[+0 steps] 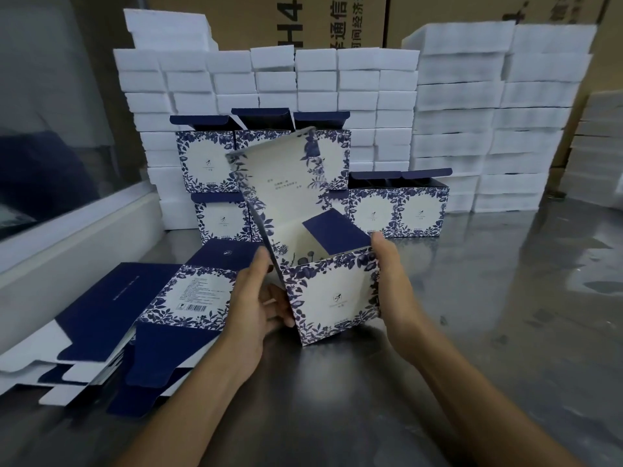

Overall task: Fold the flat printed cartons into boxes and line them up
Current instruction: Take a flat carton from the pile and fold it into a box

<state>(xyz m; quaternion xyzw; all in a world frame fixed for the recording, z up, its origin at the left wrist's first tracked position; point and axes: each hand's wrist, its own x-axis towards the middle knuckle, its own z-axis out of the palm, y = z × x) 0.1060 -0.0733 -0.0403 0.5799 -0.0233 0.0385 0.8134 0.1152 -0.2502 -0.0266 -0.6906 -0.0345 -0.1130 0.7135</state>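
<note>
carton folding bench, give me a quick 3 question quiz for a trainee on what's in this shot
1. True or false: the carton in hand has its top lid closed.
2. Which side of the person holds the flat carton stack? A) left B) right C) behind the foam blocks
3. What white items are piled behind the folded boxes?

Key
1. False: the lid stands open while the left hand and right hand grip the sides.
2. A
3. Foam blocks
</note>
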